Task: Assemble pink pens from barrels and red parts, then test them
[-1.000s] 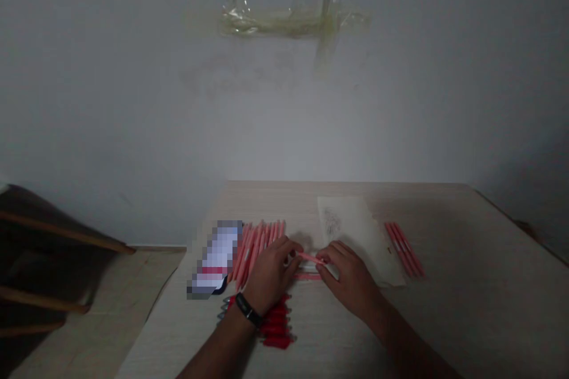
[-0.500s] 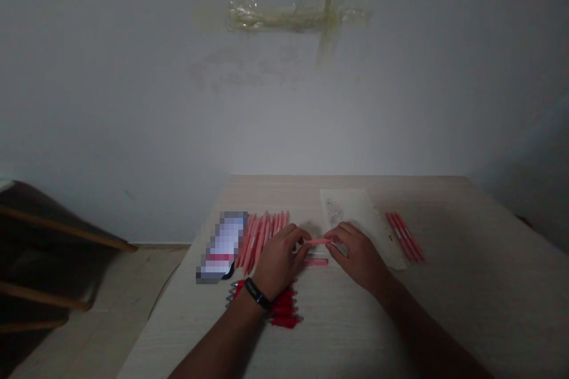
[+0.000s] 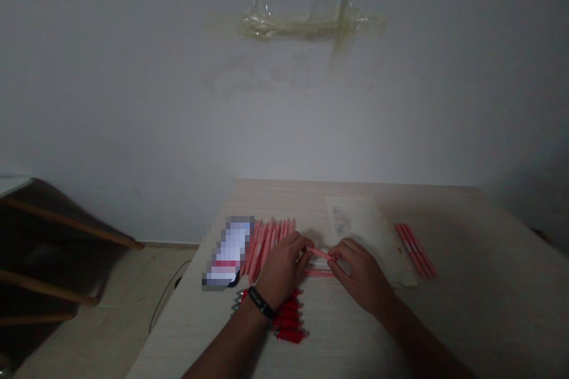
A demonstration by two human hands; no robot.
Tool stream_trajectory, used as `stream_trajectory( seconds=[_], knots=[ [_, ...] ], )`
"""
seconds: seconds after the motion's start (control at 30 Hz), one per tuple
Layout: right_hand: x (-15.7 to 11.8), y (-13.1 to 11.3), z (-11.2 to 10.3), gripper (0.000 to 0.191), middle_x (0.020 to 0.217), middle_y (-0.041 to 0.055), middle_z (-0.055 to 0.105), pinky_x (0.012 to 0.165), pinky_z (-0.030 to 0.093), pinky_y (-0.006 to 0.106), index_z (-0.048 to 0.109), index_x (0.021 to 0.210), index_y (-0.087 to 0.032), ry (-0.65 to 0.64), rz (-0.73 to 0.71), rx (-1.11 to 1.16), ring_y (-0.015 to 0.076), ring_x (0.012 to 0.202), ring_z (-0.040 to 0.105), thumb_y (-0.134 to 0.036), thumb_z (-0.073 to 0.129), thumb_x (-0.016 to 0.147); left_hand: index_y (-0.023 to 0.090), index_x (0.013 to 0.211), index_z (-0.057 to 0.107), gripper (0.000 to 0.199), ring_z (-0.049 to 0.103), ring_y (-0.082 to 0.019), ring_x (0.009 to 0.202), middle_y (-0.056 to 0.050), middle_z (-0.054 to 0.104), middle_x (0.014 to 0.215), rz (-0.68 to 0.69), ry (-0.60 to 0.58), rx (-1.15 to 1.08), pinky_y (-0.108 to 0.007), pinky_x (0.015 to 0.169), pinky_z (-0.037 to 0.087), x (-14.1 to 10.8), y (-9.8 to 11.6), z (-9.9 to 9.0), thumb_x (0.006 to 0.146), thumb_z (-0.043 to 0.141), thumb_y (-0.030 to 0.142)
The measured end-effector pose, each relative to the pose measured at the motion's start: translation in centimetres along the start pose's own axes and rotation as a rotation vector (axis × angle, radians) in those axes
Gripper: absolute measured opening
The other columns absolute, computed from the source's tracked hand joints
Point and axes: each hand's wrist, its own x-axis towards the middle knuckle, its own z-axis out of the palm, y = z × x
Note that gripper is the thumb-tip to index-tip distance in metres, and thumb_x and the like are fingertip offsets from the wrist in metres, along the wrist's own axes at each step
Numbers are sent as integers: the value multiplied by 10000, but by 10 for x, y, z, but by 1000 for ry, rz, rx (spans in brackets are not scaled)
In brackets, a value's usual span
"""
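Note:
A slim pink pen point(image 3: 319, 253) spans the gap between my hands, slightly tilted with its right end lower. My left hand point(image 3: 281, 266) pinches its left end with thumb and fingertips. At the other end, the thumb and fingers of my right hand point(image 3: 359, 272) are closed on it. Just below lies another pink pen point(image 3: 319, 273) on the table, partly covered by my left hand. Many pink pens point(image 3: 259, 249) are bunched beyond my left hand. Red pens point(image 3: 290, 324) with silvery tips lie in a row under my left wrist, which partly hides them.
A phone point(image 3: 229, 251), its screen blurred out, lies left of the pink bunch. A paper sheet point(image 3: 367, 228) with scribbles rests behind my right hand. Several pink pens point(image 3: 415, 251) lie side by side to its right. The table point(image 3: 427, 188) meets a wall at the back.
The held pen has gone from nearly level to sloping down toward my right hand. Both hands keep their pinch. The whole view has shifted slightly.

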Motion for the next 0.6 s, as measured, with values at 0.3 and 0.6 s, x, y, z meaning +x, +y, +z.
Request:
stream_trajectory(
  seconds=[0.3, 0.6],
  knots=[
    [16, 6, -13, 67, 904, 39, 625, 830, 453, 335, 634, 893, -203, -27, -9, -96, 203, 902, 584, -186, 587, 939, 202, 971, 661, 115, 602, -188, 892, -49, 634, 967, -21, 22, 5, -287, 736, 449, 3, -5, 5, 942, 559, 245],
    [36, 18, -1, 57, 931, 43, 623, 864, 448, 346, 659, 923, -189, -170, -79, -127, 206, 947, 571, -240, 634, 932, 201, 1073, 666, 182, 592, -217, 940, -68, 629, 990, -39, 77, -25, -369, 855, 480, 9, -18, 8, 919, 589, 258]
  ],
)
